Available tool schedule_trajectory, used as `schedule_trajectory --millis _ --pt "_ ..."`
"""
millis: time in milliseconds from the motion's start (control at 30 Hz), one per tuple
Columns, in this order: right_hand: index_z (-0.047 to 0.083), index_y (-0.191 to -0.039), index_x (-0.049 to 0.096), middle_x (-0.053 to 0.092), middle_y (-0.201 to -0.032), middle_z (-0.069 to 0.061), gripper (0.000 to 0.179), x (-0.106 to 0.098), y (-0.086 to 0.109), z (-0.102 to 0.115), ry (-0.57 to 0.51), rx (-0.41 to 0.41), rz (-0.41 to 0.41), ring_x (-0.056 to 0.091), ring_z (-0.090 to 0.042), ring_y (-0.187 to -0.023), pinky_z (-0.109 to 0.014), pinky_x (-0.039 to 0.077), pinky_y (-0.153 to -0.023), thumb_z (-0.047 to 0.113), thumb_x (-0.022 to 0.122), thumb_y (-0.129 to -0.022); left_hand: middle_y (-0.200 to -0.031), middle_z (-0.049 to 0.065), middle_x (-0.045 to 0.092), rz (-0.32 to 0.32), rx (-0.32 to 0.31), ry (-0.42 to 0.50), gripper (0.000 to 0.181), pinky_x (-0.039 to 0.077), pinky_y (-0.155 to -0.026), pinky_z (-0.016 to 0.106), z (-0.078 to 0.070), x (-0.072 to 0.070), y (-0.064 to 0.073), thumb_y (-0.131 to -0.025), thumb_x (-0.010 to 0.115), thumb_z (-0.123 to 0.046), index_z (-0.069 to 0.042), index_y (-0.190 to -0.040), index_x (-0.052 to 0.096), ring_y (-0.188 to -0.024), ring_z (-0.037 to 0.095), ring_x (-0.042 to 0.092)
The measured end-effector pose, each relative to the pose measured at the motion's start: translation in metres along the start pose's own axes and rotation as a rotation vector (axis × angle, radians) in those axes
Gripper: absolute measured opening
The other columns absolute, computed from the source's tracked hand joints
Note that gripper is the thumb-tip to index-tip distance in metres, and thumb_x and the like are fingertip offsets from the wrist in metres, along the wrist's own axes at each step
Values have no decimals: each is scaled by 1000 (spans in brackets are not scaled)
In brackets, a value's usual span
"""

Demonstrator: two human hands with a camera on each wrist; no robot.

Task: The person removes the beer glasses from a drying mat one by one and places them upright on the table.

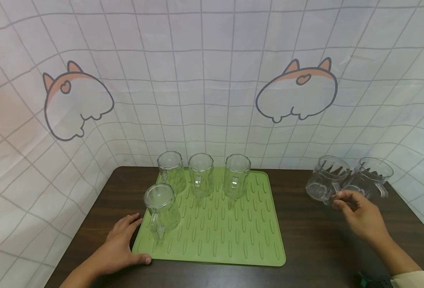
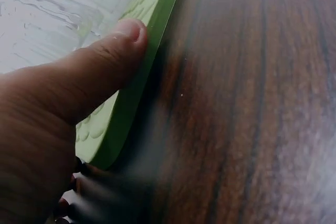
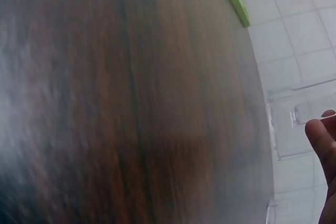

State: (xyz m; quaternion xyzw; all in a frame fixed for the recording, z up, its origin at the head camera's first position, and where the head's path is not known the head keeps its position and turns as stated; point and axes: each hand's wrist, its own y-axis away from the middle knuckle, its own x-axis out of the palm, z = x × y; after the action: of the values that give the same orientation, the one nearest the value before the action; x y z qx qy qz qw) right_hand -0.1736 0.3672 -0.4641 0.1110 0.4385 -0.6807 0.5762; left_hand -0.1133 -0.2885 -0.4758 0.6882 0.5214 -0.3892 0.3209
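One glass mug point(image 1: 323, 179) is just ahead of the right hand point(image 1: 364, 218), which pinches and partly hides its handle point(image 1: 336, 187); the left hand point(image 1: 120, 245), loosely spread, touches the green mat point(image 1: 230, 240).

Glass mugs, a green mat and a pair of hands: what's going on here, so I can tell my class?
A person's right hand pinches the handle of one glass mug, off to the right of the green mat. Another mug is just beside it. The left hand rests at the mat's near left corner, thumb on its edge. Four mugs are on the mat: three across the far side and one nearer, at the left.
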Motion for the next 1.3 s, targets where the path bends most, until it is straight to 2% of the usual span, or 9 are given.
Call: schedule_trajectory --millis 167,333,600,833,1067,1300 --pt "2 -108 63 71 -100 -13 14 -5 0 -7 19 18 8 62 12 -83 -5 47 -71 -2 69 -96 -159 25 31 13 14 -16 128 23 -102 80 0 -1 0 -62 83 -77 4 -152 41 -145 54 19" --pt "-1 -107 63 71 -98 -17 15 -7 -2 -13 9 -5 -8 63 11 -82 -5 47 -72 -7 69 -94 -159 25 30 22 21 -35 130 24 -102 80 0 0 -1 -61 84 -77 4 -152 40 -145 55 20" --pt "-2 -110 62 71 -97 -6 17 -14 0 -21 17 25 4 61 15 -82 -4 47 -71 -7 69 -94 -159 25 31 26 15 -32 128 25 -103 79 -1 0 -1 -61 86 -73 4 -152 41 -145 54 21" --pt "-2 -113 61 70 -102 -18 16 -20 1 -26 58 86 31 61 15 -82 -3 45 -70 1 67 -99 -159 24 31 22 12 -28 129 25 -104 78 0 1 -1 -60 85 -75 4 -152 41 -145 54 20" --pt "-1 -113 61 70 -101 -19 16 -22 2 -29 60 109 19 58 18 -81 -3 43 -70 4 67 -99 -159 24 32 3 13 -30 129 25 -103 79 1 1 -1 -60 84 -77 3 -152 43 -145 54 21" --pt "0 -113 63 71 -97 -10 16 -24 3 -29 90 111 6 56 20 -80 -1 42 -72 10 68 -100 -159 24 31 7 11 -36 129 25 -102 79 1 2 -1 -60 84 -76 3 -151 42 -145 53 21"
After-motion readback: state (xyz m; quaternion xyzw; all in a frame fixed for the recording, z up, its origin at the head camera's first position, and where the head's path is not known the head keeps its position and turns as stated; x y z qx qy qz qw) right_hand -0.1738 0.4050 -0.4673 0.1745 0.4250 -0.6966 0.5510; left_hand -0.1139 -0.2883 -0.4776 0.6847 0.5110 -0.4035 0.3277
